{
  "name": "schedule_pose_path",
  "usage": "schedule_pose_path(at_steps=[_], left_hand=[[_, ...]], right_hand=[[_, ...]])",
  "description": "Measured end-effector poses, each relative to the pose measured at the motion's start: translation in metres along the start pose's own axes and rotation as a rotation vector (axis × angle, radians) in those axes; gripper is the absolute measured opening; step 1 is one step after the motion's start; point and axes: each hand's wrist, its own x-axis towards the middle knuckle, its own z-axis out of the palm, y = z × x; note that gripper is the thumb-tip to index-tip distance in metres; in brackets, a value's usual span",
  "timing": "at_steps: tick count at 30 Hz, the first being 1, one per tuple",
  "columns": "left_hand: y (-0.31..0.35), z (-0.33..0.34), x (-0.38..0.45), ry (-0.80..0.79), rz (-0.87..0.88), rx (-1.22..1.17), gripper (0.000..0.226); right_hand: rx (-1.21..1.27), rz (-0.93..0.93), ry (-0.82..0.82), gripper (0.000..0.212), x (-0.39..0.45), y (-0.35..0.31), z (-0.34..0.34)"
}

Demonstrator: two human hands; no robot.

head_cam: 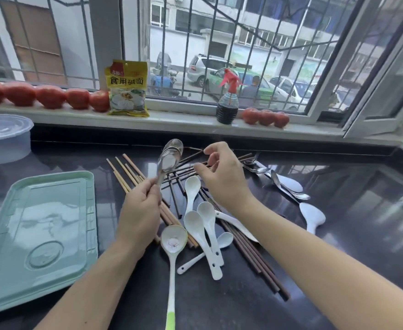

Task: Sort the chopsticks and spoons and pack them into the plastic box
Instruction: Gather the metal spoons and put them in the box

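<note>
My left hand (pixel 141 208) grips the handles of a few stacked metal spoons (pixel 169 158), bowls raised above the counter. My right hand (pixel 222 175) hovers over the pile with fingers loosely curled and nothing in them. Under it lie dark brown chopsticks (pixel 248 256) and light wooden chopsticks (pixel 124 175), crossed in a heap. Several white ceramic spoons (pixel 203 232) lie in the middle, and a long white ladle with a green handle tip (pixel 173 241) lies nearest me. More metal spoons (pixel 288 189) and a white rice paddle (pixel 312 216) lie to the right.
A pale green plastic lid (pixel 41 234) lies flat at the left. A clear lidded tub (pixel 3 136) stands at the back left. On the windowsill are tomatoes (pixel 50 96), a yellow packet (pixel 126 89) and a dark spray bottle (pixel 228 103).
</note>
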Motion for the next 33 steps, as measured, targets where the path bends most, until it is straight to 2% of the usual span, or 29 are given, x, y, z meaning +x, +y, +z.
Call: schedule_pose_path(at_steps=[3,8,11,14,16,19,23,25,28,31,33], left_hand=[[-0.001,0.003,-0.003,0.009,0.003,0.061,0.046],[0.001,0.008,-0.005,0.051,0.015,0.12,0.03],[0.004,0.008,-0.006,0.047,0.013,0.111,0.031],[0.006,0.008,-0.008,0.038,0.024,0.124,0.032],[0.006,0.008,-0.009,0.035,0.038,0.135,0.032],[0.005,0.007,-0.008,0.028,0.04,0.143,0.029],[0.002,0.006,-0.007,0.044,0.044,0.121,0.031],[0.001,0.005,-0.004,0.049,0.035,0.096,0.036],[0.001,0.004,-0.002,0.048,0.008,0.044,0.046],[-0.001,0.004,-0.001,0.055,-0.003,0.028,0.047],[-0.003,0.005,0.0,0.065,-0.002,0.038,0.043]], right_hand=[[-0.204,0.099,-0.013,0.011,0.001,0.037,-0.03],[-0.569,0.491,0.135,0.028,0.013,0.109,-0.113],[-0.912,0.761,-0.021,0.033,0.006,0.138,-0.149],[-0.862,0.93,-0.142,0.026,-0.003,0.15,-0.156],[-0.776,0.952,-0.158,0.018,-0.003,0.157,-0.156],[-0.771,0.969,-0.115,0.033,-0.001,0.161,-0.153],[-0.899,0.7,-0.051,0.038,0.013,0.16,-0.139],[-0.882,0.568,-0.163,0.038,0.022,0.16,-0.123],[-0.916,0.514,-0.311,0.037,0.028,0.161,-0.103],[-0.949,0.437,-0.398,0.017,0.034,0.154,-0.097],[-0.948,0.442,-0.536,0.031,0.042,0.144,-0.097]])
